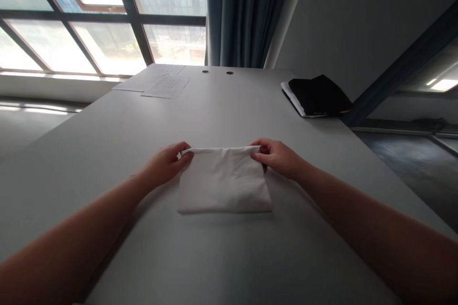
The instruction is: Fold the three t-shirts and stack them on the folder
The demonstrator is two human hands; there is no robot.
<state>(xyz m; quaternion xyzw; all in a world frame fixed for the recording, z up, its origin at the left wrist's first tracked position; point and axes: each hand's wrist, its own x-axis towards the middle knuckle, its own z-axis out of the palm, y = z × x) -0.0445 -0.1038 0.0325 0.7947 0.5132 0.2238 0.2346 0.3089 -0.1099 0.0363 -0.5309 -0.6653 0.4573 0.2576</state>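
Note:
A white cloth pouch or folded piece of fabric (223, 181) is at the middle of the table; which of the two it is I cannot tell. Its far edge looks thicker, like a hem or a fold, with small wrinkles near the centre. My left hand (173, 159) pinches the far left corner between thumb and fingers. At the far right corner my right hand (274, 155) pinches the same edge, some fingers tucked behind the fabric. The near edge lies straight toward me, close to or on the tabletop.
The white table (222, 257) stretches toward a window (107, 47) and a blue-grey curtain (246, 14). Sheets of paper (164, 86) lie at the far left. A black folder or bag (318, 95) rests on white material near the right edge. Two round holes pierce the far tabletop.

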